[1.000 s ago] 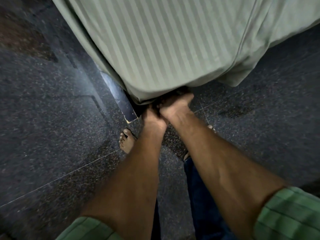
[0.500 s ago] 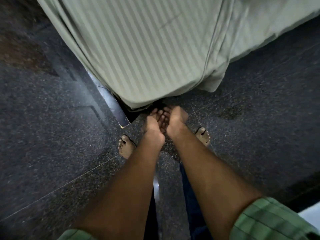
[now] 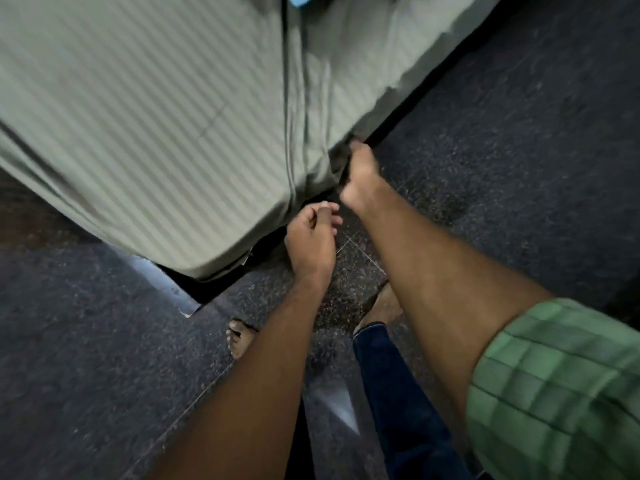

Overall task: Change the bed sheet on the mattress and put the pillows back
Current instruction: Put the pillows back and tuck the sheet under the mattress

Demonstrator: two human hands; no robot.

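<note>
The right hand point(image 3: 360, 176) is gripping the hanging edge of the striped sheet point(image 3: 145, 109) just left of it; the left hand point(image 3: 311, 240), below, is hanging loosely curled, holding nothing.

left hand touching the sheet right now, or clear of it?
Apart. In the head view, the left hand hangs loosely curled over the dark floor, with a gap to the striped green sheet. Only the right hand grips it.

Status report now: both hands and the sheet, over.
Right hand grips sheet edge at mattress side. Left hand loosely curled, holds nothing. Nothing in the way.
</note>
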